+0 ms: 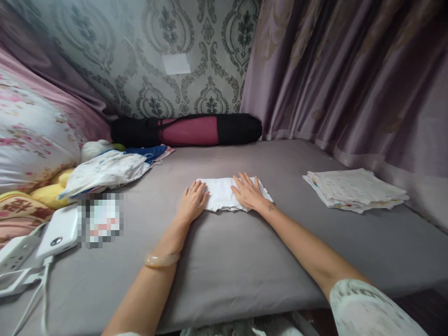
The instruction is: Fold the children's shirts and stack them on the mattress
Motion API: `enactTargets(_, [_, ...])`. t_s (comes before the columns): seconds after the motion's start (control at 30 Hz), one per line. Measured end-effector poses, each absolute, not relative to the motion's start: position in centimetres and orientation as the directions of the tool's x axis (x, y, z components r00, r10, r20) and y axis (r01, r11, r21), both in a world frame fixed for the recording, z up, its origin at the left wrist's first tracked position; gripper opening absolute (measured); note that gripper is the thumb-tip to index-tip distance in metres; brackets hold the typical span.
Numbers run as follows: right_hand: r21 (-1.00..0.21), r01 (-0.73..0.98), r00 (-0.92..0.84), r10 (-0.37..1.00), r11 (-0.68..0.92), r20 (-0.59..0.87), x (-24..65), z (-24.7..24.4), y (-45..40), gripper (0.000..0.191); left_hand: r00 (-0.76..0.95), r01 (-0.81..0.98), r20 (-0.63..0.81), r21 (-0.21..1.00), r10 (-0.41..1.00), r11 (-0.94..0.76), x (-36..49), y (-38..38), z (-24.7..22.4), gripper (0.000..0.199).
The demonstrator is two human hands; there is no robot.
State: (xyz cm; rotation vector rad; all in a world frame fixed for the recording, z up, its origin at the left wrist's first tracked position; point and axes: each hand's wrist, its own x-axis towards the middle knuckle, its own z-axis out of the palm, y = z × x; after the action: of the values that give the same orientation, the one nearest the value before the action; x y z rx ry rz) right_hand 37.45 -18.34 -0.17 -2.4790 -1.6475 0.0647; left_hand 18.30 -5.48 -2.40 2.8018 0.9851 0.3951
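Observation:
A small white cloth (221, 192), folded into a rough rectangle, lies flat in the middle of the grey bed surface (224, 261). My left hand (194, 199) rests on its left end, palm down, with the fingers slightly apart. On the right part of the cloth my right hand (248, 191) lies flat with its fingers spread. The edge of the cloth nearest me is uneven. Neither hand grips anything.
A folded stack of pale cloths (357, 189) lies to the right. On the left are loose clothes (108, 170), a yellow plush (49, 195), a white power bank (59, 231) and a power strip (17, 252) with cables. A black and red long bag (189, 130) lies along the wall.

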Motion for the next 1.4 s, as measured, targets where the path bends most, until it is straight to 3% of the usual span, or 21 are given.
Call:
enactTargets(0.13, [-0.192,0.935,0.316,0.946,-0.297,0.074,35.4,-0.2,-16.6,0.059,0.732,0.598,0.236,0.227,0.639,-0.769,18.3,-5.3,-2.6,0.048])
enactTargets(0.33, [-0.2,0.933,0.326,0.938,-0.299,0.118,34.5,-1.5,-15.7,0.055,0.721,0.603,0.24,0.244,0.649,-0.76,18.3,-5.3,-2.5,0.048])
enactTargets(0.53, [-0.209,0.919,0.349,0.936,-0.333,0.043,34.0,-0.3,-15.4,0.054,0.665,0.613,0.311,0.293,0.679,-0.734,18.4,-5.0,-2.7,0.045])
enactTargets(0.9, [-0.178,0.941,0.317,0.933,-0.288,0.169,30.2,-1.9,-12.8,0.054,0.594,0.639,0.379,0.314,0.709,-0.703,18.7,-4.4,-3.3,0.044])
enactTargets(1.13, [-0.184,0.936,0.326,0.936,-0.3,0.136,29.9,-1.2,-12.3,0.055,0.509,0.614,0.455,0.403,0.731,-0.679,18.6,-3.8,-3.3,0.041])
enactTargets(1.27, [-0.198,0.951,0.271,0.947,-0.236,0.175,28.7,-0.6,-10.9,0.054,0.492,0.596,0.486,0.416,0.722,-0.687,18.4,-3.4,-3.4,0.038])
enactTargets(1.4, [-0.211,0.959,0.218,0.97,-0.192,0.109,28.0,-1.2,-9.7,0.056,0.47,0.572,0.505,0.451,0.725,-0.685,18.4,-3.1,-3.6,0.036])
